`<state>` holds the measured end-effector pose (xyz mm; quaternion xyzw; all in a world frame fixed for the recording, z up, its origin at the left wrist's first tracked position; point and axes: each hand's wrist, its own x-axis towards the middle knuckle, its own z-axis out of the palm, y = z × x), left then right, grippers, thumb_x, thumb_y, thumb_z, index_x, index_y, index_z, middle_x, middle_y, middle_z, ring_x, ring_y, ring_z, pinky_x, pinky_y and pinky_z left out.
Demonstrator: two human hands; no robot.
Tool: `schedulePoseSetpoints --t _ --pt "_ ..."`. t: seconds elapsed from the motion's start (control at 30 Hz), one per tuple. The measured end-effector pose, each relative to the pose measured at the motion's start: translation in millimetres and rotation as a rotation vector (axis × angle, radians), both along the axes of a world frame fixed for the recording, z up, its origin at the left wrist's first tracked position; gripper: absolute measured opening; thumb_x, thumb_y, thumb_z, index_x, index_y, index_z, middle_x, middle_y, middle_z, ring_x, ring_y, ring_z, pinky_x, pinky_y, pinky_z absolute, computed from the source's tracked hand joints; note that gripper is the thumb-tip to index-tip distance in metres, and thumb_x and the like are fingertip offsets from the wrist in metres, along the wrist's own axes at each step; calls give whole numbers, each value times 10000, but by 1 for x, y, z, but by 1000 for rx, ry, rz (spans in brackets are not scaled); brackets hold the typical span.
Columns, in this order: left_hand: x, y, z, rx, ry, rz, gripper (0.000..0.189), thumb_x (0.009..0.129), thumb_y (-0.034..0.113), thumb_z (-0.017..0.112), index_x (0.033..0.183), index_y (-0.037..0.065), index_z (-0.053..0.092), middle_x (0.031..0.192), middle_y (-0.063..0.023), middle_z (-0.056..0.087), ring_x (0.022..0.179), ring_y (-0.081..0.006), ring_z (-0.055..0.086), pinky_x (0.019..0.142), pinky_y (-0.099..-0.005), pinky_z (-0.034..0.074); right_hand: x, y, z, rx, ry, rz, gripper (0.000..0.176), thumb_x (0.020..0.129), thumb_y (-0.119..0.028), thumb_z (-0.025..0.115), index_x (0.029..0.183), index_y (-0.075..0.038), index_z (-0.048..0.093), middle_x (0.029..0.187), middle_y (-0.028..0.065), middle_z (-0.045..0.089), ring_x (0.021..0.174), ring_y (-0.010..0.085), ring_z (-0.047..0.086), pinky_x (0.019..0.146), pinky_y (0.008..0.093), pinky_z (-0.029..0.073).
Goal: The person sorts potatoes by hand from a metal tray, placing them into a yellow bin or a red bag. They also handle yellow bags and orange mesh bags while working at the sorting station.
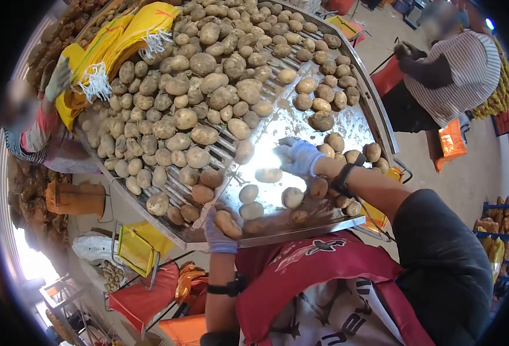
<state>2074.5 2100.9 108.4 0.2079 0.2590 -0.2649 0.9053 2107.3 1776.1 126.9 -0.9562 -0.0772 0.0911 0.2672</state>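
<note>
My left hand (220, 233), in a pale purple glove, is closed around a potato (228, 224) at the near edge of the metal sorting table (249, 235). My right hand (298, 155), gloved the same way, is over the shiny bare metal with its fingers apart and pointing left; no potato shows in it. Just below its fingertips lies a pale potato (268, 175). Several loose potatoes (292, 198) rest around it on the sheet. A large heap of potatoes (197, 86) covers the slatted left and far parts of the table.
A bundle of yellow mesh bags (122, 43) lies on the heap's far left, with a co-worker's gloved hand (58, 78) beside it. Another person (451, 75) stands at the right. Yellow sacks on frames (136, 248) and a red sack (145, 297) stand below the near edge.
</note>
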Motion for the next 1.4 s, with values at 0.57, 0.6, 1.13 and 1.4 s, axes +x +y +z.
schedulePoseSetpoints --t 0.57,0.6,1.13,1.4 --pt "-5 -157 112 -237 -281 -532 716 869 666 359 1140 24 523 939 -102 621 734 -188 607 605 -299 534 -42 -8 126 1078 44 0 495 860 -198 588 1304 -46 430 1161 130 578 1067 216 550 945 337 431" --pt "-9 -162 129 -170 -283 -509 696 874 657 366 1144 34 519 953 -96 603 792 -185 604 615 -299 531 -52 0 135 1033 56 5 548 832 -215 629 1309 -46 420 1161 125 576 1072 208 546 947 340 428" --pt "-41 -80 81 1527 -1272 -249 477 781 255 703 1161 20 538 1030 -147 607 857 -261 622 742 -355 513 -35 99 89 964 605 -438 273 900 -166 472 1073 -26 630 981 105 655 848 222 616 792 308 500" --pt "-41 6 106 1484 -1363 -212 406 762 177 690 1116 23 565 1104 -146 586 942 -286 600 759 -340 510 49 186 58 285 416 309 268 839 -151 533 1090 -79 591 1054 125 570 1039 276 541 920 349 424"
